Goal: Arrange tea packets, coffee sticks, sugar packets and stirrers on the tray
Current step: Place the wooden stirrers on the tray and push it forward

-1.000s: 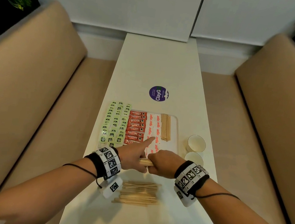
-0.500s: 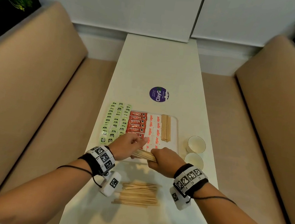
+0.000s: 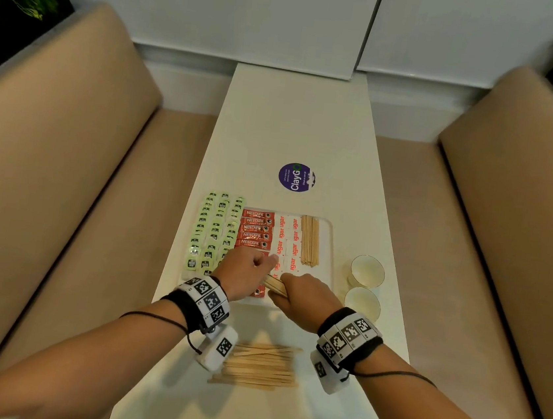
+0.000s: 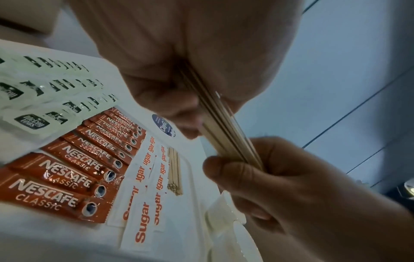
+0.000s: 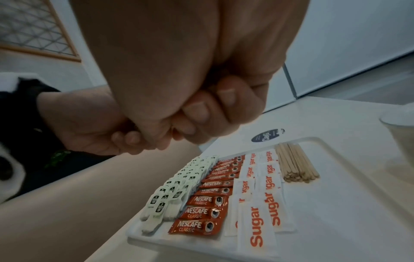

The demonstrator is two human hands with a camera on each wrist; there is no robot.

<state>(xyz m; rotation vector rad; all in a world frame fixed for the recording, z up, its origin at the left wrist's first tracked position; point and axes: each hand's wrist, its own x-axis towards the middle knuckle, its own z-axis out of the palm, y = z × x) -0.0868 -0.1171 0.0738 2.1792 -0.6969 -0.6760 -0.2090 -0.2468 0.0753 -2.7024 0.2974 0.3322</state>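
Observation:
A white tray (image 3: 329,250) holds pale green tea packets (image 3: 212,233), red Nescafe coffee sticks (image 3: 255,229), white sugar packets (image 3: 287,234) and a row of wooden stirrers (image 3: 309,240). Above the tray's near end, both hands grip one bundle of wooden stirrers (image 3: 275,284). My left hand (image 3: 247,269) curls round its left end and my right hand (image 3: 305,293) round its right end. The left wrist view shows the bundle (image 4: 224,127) running between the two fists. Coffee sticks (image 5: 201,212) and sugar packets (image 5: 257,221) lie below my right hand (image 5: 192,113).
A loose pile of stirrers (image 3: 259,366) lies on the white table (image 3: 296,115) near me. Two white paper cups (image 3: 366,271) stand right of the tray. A purple round sticker (image 3: 296,177) sits beyond it. Beige benches flank the table.
Both hands have carried the stirrer bundle forward from the table's near part to above the tray's near end. The left hand's finger no longer points; it now curls round the bundle.

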